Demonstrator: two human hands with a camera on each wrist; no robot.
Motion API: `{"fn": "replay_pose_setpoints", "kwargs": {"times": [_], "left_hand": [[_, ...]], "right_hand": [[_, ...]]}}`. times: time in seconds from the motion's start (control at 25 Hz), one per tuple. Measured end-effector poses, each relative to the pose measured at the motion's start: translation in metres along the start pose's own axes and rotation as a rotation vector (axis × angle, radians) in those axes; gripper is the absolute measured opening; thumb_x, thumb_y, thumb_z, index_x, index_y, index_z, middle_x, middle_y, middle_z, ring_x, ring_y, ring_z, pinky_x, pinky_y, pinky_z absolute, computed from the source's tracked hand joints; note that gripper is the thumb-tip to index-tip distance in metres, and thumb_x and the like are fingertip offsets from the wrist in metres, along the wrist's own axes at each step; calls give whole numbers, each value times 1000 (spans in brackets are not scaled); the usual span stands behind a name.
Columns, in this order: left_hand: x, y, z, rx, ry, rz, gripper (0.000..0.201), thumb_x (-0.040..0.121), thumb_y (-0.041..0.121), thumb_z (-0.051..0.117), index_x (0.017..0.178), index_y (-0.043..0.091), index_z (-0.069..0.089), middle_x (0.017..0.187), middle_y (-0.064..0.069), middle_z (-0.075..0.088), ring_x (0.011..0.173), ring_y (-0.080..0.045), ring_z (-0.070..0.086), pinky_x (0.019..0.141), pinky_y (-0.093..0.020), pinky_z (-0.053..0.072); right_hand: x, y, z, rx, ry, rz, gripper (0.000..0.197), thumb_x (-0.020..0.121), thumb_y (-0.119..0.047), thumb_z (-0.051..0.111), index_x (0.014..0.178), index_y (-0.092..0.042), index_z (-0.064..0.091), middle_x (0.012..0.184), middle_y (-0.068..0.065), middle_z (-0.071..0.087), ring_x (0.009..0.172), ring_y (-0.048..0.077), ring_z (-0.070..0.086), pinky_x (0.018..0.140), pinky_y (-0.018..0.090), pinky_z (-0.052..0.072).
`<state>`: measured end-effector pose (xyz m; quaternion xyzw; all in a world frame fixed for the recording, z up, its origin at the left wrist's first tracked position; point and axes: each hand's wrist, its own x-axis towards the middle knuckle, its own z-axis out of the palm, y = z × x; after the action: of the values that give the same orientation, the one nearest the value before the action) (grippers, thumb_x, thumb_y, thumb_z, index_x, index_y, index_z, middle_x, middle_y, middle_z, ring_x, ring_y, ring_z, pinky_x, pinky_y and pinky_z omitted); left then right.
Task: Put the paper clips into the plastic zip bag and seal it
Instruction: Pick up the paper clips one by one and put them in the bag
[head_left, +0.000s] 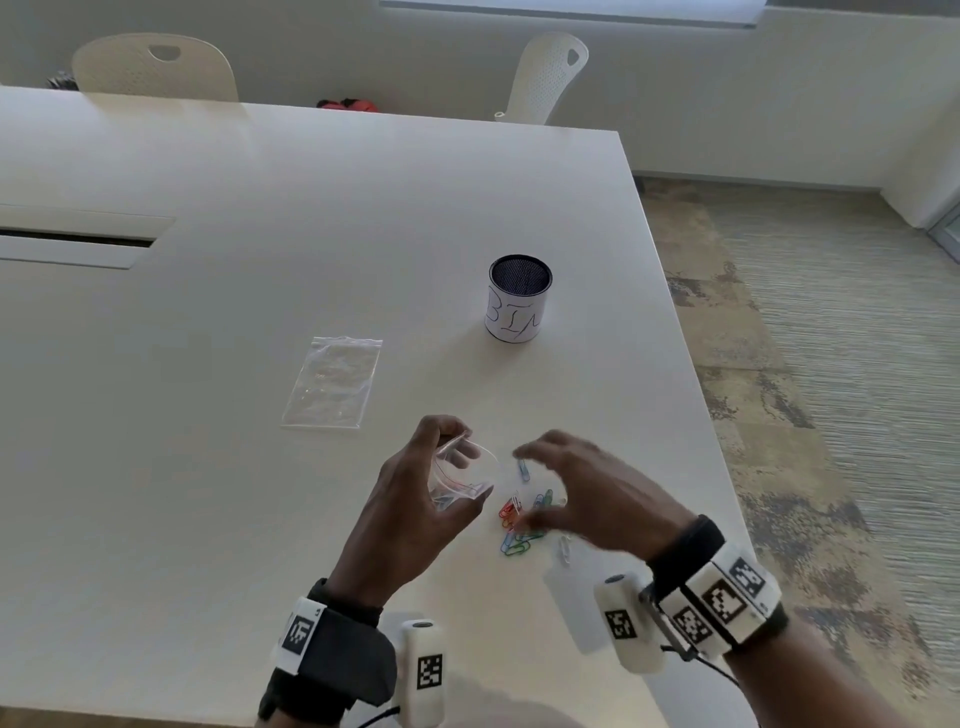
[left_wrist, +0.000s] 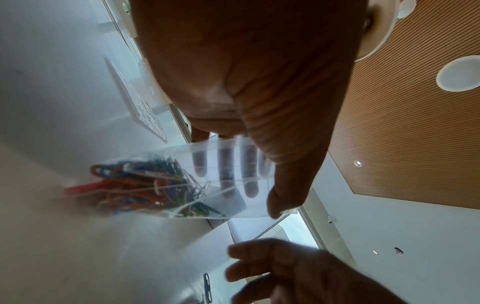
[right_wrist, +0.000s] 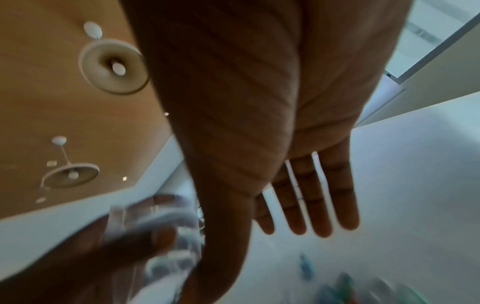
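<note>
Paper clips (head_left: 522, 519) lying loose just under spread, empty right hand (head_left: 582, 488); left hand (head_left: 415, 499) gripping open-mouthed zip bag (head_left: 462, 475) immediately left.

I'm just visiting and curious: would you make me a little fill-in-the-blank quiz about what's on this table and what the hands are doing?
1. The left hand holds a clear zip bag that already contains ____.
2. The handwritten label on the mesh cup reads ____.
3. A second, flat zip bag lies to the ____ of the mesh cup.
4. The right hand, fingers spread, hovers over loose clips lying on the ____.

Missing words: paper clips; BIN; left; table
</note>
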<state>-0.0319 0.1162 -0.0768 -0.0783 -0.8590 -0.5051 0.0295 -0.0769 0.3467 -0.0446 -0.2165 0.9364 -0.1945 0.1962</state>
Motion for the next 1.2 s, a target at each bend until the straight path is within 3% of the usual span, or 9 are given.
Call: {"fn": "replay_pose_setpoints", "kwargs": {"times": [0.12, 0.32, 0.44, 0.6, 0.76, 0.84, 0.92, 1.08, 1.2], "left_hand": [[1, 0, 0, 9, -6, 1, 55, 86, 25, 87, 126, 29, 50, 115, 18, 70, 111, -9, 69, 81, -30, 65], [0, 0, 0, 7, 16, 1, 53, 86, 25, 87, 125, 29, 51, 114, 17, 71, 109, -10, 69, 80, -25, 63], [0, 0, 0, 5, 19, 0, 53, 87, 24, 86, 125, 29, 51, 114, 17, 72, 108, -10, 70, 81, -26, 63], [-1, -1, -1, 6, 24, 6, 52, 87, 23, 86, 125, 29, 51, 114, 18, 71, 108, -10, 70, 82, -28, 64], [-2, -1, -1, 0, 26, 2, 52, 87, 24, 86, 124, 30, 51, 113, 18, 72, 107, -10, 70, 82, -28, 64], [-2, -1, -1, -2, 24, 1, 52, 87, 25, 86, 124, 29, 51, 113, 17, 72, 107, -10, 70, 82, -27, 64], [-3, 1, -1, -8, 21, -3, 51, 87, 26, 86, 124, 28, 51, 113, 16, 72, 107, -10, 70, 81, -27, 64], [-3, 1, -1, -12, 15, -15, 51, 87, 24, 86, 124, 29, 51, 112, 16, 72, 106, -10, 70, 81, -29, 64], [-1, 0, 0, -3, 11, -16, 51, 87, 24, 86, 124, 31, 51, 113, 17, 72, 107, -9, 70, 82, -30, 65]], "right_hand": [[-3, 2, 29, -160, -56, -89, 96, 72, -61, 84, 153, -29, 42, 149, -6, 47, 129, 13, 47, 107, 31, 49], [0, 0, 48, -138, 36, -168, 34, 90, -38, 76, 120, -29, 63, 126, -5, 56, 113, 15, 55, 89, 35, 56], [-1, -4, 51, -139, 64, -196, 3, 98, -23, 66, 101, -22, 65, 110, -3, 59, 98, 17, 57, 77, 38, 55], [1, -8, 54, -217, 144, -192, 17, 98, -6, 58, 85, -18, 60, 90, 0, 55, 77, 18, 51, 60, 33, 43], [6, -8, 50, -219, 152, -167, 28, 93, 2, 61, 75, -18, 57, 81, 2, 57, 68, 17, 46, 58, 29, 36], [8, -5, 46, -178, 150, -149, 31, 94, 2, 61, 71, -19, 55, 82, 4, 61, 66, 19, 53, 58, 29, 39], [11, 1, 39, -67, 166, -125, 22, 95, -1, 65, 76, -12, 69, 87, 4, 68, 68, 19, 63, 60, 29, 49], [11, 14, 16, 183, 278, -78, 6, 90, -12, 79, 94, -15, 83, 89, -4, 76, 73, 5, 69, 70, 12, 52], [9, 9, -5, 401, 343, -72, 7, 86, -11, 84, 91, -16, 84, 84, -6, 77, 72, 6, 72, 74, 24, 62]]}}
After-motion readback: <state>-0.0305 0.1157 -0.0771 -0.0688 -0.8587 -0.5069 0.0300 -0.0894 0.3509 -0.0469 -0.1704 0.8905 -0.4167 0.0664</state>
